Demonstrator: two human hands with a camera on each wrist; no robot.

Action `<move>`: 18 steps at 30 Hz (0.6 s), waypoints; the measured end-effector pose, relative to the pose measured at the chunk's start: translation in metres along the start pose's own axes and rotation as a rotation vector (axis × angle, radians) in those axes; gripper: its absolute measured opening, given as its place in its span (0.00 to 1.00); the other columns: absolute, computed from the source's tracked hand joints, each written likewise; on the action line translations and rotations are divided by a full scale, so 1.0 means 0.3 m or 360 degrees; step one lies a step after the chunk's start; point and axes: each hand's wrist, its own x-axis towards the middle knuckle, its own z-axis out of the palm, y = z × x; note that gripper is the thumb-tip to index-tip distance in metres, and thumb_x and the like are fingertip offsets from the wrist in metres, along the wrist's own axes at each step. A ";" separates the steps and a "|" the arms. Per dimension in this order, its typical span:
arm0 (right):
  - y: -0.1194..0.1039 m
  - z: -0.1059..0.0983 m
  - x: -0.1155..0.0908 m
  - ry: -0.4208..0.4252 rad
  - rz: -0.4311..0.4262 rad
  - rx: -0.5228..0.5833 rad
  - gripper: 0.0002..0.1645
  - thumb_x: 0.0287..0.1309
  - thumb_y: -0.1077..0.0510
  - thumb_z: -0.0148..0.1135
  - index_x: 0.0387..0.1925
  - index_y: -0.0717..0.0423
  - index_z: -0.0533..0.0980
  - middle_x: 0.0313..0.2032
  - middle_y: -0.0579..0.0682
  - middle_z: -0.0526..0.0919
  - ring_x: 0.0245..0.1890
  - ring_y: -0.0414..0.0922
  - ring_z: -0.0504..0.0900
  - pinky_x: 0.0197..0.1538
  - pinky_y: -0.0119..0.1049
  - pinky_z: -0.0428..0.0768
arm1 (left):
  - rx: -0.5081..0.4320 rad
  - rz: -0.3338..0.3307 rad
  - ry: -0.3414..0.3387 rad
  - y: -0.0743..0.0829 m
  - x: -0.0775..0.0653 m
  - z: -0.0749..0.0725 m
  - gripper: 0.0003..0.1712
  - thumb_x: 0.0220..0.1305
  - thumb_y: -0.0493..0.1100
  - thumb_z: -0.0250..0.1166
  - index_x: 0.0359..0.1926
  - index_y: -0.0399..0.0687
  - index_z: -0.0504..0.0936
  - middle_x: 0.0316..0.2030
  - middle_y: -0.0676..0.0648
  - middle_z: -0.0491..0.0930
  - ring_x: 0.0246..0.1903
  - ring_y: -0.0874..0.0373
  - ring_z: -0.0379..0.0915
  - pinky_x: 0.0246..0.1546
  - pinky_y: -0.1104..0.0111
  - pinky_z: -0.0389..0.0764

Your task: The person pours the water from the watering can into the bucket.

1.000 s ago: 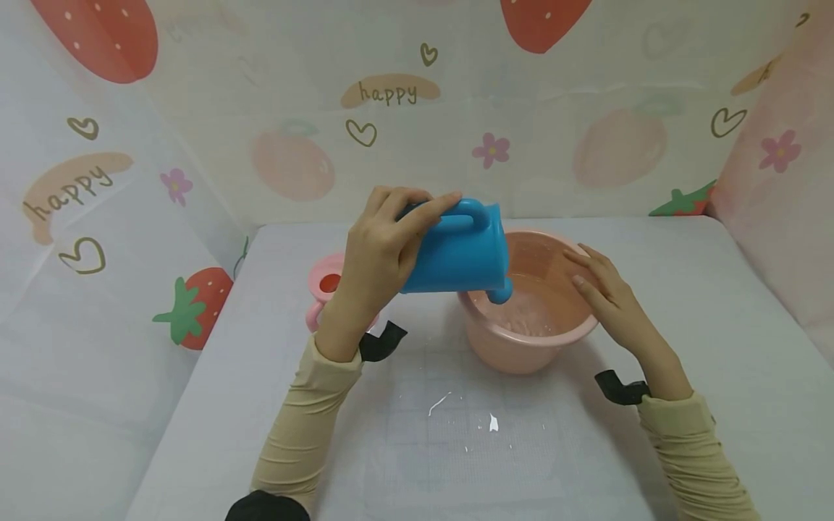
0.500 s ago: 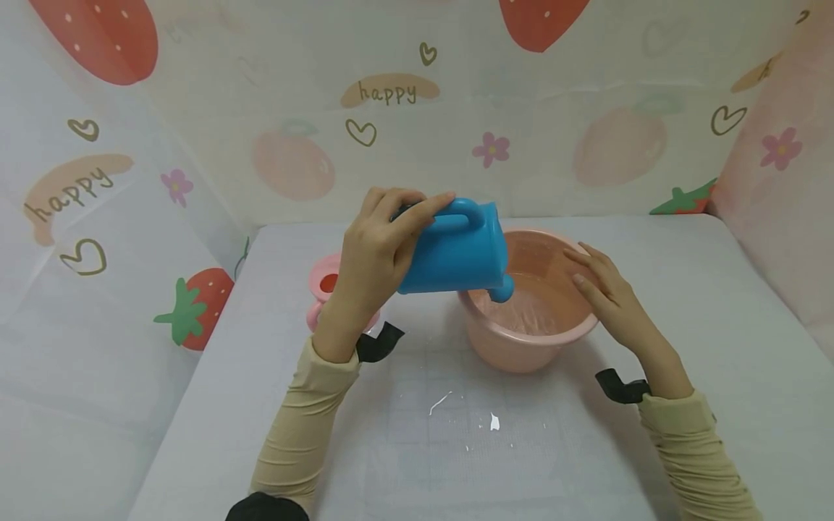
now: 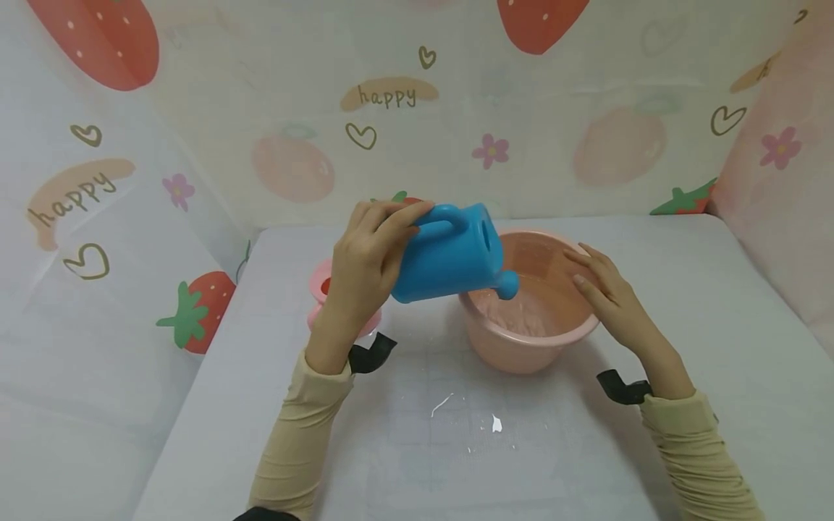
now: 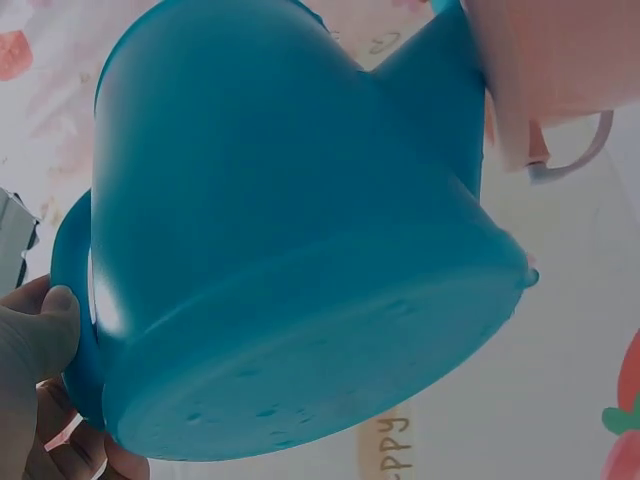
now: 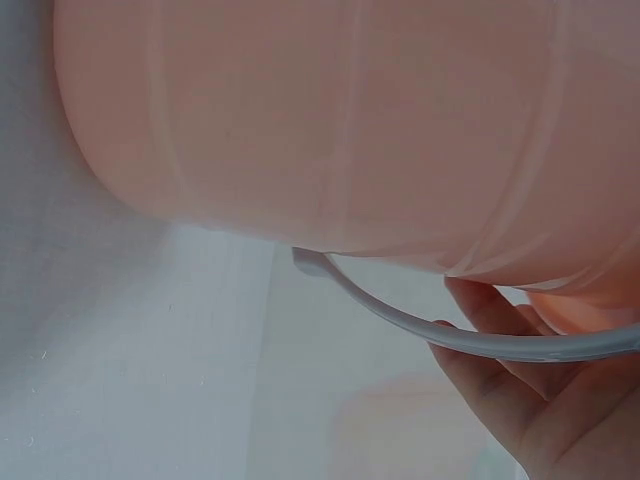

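Observation:
My left hand (image 3: 368,257) grips a blue toy watering can (image 3: 443,260) by its handle (image 4: 70,260). The can is tipped to the right, its round spout end over the left side of a pink bucket (image 3: 515,354). Rippled water (image 3: 521,311) shows inside the bucket. On the bucket's right rim rests my right hand (image 3: 612,297), fingers fairly straight and reaching over the edge. Drops cling to the can's underside (image 4: 330,370). A grey bucket handle (image 5: 450,340) passes in front of the right fingers in the right wrist view.
A pink container (image 3: 319,278) with a red opening stands behind my left wrist, partly hidden. Small water spots (image 3: 496,423) lie on the white tabletop (image 3: 443,477) in front of the bucket. A printed cloth (image 3: 541,94) hangs behind the table.
My left hand has drawn the watering can slightly left and tilted it back toward upright, so its top opening now shows. My right hand has stayed on the bucket's rim.

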 end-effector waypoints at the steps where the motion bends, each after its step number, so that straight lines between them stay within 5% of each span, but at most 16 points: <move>1: 0.000 0.000 0.000 -0.0001 0.0002 0.0002 0.26 0.68 0.51 0.47 0.66 0.46 0.62 0.70 0.50 0.51 0.70 0.55 0.47 0.61 0.68 0.52 | -0.0004 -0.0008 0.0005 -0.003 -0.004 0.000 0.15 0.66 0.39 0.56 0.53 0.51 0.78 0.41 0.45 0.79 0.39 0.52 0.68 0.33 0.66 0.76; 12: 0.004 -0.001 -0.002 0.0003 -0.0004 0.0009 0.26 0.68 0.52 0.46 0.66 0.47 0.62 0.70 0.51 0.50 0.70 0.55 0.47 0.61 0.68 0.51 | -0.0072 -0.0113 0.0040 -0.032 -0.054 -0.012 0.15 0.65 0.37 0.57 0.53 0.46 0.76 0.40 0.45 0.78 0.39 0.52 0.68 0.37 0.66 0.71; 18: 0.001 -0.004 0.000 0.0003 -0.0010 0.0010 0.26 0.68 0.52 0.47 0.66 0.47 0.62 0.70 0.53 0.51 0.70 0.55 0.47 0.61 0.68 0.51 | -0.0078 -0.0199 0.0036 -0.043 -0.085 -0.021 0.17 0.63 0.36 0.58 0.53 0.40 0.75 0.42 0.42 0.78 0.39 0.52 0.69 0.31 0.67 0.73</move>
